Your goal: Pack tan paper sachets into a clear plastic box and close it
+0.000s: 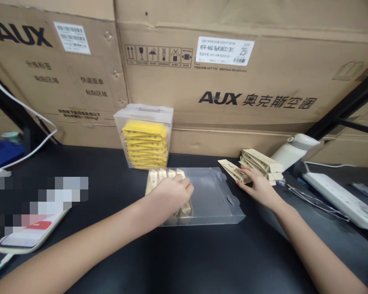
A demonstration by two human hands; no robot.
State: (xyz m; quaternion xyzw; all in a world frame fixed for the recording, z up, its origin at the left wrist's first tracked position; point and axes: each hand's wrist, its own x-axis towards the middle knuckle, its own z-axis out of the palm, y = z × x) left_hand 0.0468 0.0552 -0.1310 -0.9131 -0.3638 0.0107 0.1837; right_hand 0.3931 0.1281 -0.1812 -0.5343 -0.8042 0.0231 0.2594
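left hand [171, 192]: curling over the row of beige sachets [167, 174] standing inside the clear plastic box [214, 200], fingers bent and pressing on their tops; can't tell whether it's gripping one.
right hand [257, 185]: lying flat, fingers stretched out, resting on a loose sachet [233, 169] beside the sachet pile [262, 163].
clear plastic box: lying on its side on the black table [184, 261], between both hands.
yellow sachet box [147, 139]: standing just behind, against the cardboard cartons [233, 90].
phone [30, 237]: sitting far left.

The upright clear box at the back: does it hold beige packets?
No, the upright clear box holds a stack of yellow packets.
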